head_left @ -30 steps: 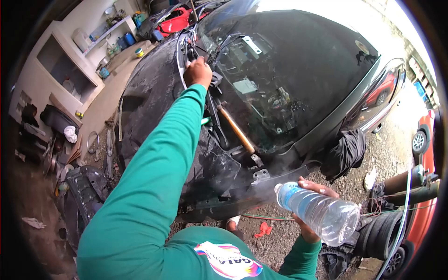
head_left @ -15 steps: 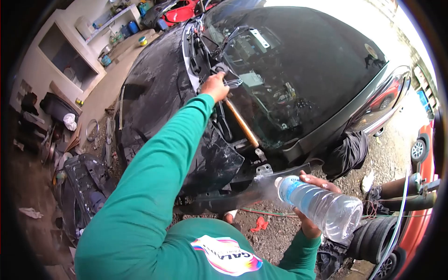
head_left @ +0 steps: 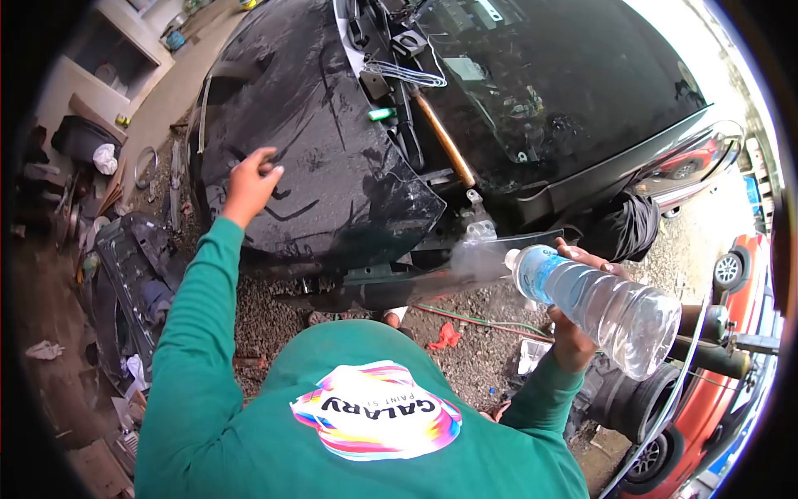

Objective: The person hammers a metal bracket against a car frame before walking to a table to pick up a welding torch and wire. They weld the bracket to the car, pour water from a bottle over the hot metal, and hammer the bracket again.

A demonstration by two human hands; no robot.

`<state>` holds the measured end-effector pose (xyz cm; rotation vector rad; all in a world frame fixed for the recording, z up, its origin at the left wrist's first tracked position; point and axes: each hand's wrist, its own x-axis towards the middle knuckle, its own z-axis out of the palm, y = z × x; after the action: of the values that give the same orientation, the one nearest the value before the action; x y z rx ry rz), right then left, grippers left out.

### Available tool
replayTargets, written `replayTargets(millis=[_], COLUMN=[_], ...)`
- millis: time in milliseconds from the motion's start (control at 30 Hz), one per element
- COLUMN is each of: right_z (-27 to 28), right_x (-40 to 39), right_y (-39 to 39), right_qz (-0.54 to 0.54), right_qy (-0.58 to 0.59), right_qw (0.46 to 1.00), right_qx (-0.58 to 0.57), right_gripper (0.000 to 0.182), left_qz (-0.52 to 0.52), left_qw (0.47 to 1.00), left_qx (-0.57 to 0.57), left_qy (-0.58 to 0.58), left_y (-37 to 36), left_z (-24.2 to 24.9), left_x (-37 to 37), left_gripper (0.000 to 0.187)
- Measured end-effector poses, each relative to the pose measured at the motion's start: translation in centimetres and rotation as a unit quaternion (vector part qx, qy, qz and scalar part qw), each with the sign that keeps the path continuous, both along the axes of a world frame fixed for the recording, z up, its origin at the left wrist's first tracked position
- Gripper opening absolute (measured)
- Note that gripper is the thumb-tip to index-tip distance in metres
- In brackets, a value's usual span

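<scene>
My right hand (head_left: pixel 573 331) grips a clear plastic water bottle (head_left: pixel 611 303) with a blue label, tilted with its neck toward the left. The bottle is beside the front corner of a dusty black car. Above the car's hood (head_left: pixel 332 183), my left hand (head_left: pixel 251 190) is raised with fingers loosely curled, thumb and index finger apart; nothing shows between them. At the windshield's base lie a wooden handle (head_left: pixel 446 141), looped grey wire (head_left: pixel 407 75) and a small green object (head_left: pixel 382 114). Whatever the handle's upper end joins is hidden.
Removed car parts (head_left: pixel 137 266) lie on the left. A black cloth-like bundle (head_left: pixel 623 224) hangs at the car's side. Wheels (head_left: pixel 623 399) and a red car (head_left: pixel 723 333) are on the right. A hose (head_left: pixel 465 320) and red cloth (head_left: pixel 445 336) lie on gravel.
My left hand has moved from the wires at the windshield's base leftward over the hood. The green object now shows. The bottle remains in my right hand, and my view has tilted downward.
</scene>
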<state>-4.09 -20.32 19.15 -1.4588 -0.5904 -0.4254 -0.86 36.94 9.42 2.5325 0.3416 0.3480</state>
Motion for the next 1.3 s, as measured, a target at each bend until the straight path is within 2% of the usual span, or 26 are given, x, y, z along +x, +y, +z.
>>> replayTargets(millis=[200,400,767,833,933,1300], right_z=[0.7,1.7,2.0,2.0,2.4,1.5], right_x=[-0.2,-0.6,-0.7,-0.5,-0.7,0.1], right_y=[0.9,1.5,1.1,0.8,0.9,-0.3], right_qz=[0.023,0.021,-0.041,0.028,0.006,0.013], right_qy=[-0.010,-0.008,-0.028,-0.022,-0.020,-0.034], right_qw=[1.000,0.999,0.996,0.999,0.999,0.999], right_qx=[-0.003,-0.025,-0.079,-0.020,-0.033,-0.019], right_gripper=[0.082,0.085,0.084,0.088,0.088,0.090], left_qz=[0.090,0.148,0.156,0.153,0.143,0.125], left_qw=[0.994,0.982,0.979,0.978,0.980,0.980], left_qx=[-0.035,-0.048,-0.051,-0.051,-0.063,-0.053], left_qy=[0.049,0.103,0.124,0.129,0.123,0.148], left_y=[5.9,6.4,5.7,5.1,4.9,3.4], left_z=[-4.0,-4.1,-3.7,-3.4,-4.3,-2.7], left_x=[-13.5,-21.3,-23.5,-23.3,-23.1,-21.8], left_gripper=[0.044,0.041,0.039,0.039,0.039,0.037])
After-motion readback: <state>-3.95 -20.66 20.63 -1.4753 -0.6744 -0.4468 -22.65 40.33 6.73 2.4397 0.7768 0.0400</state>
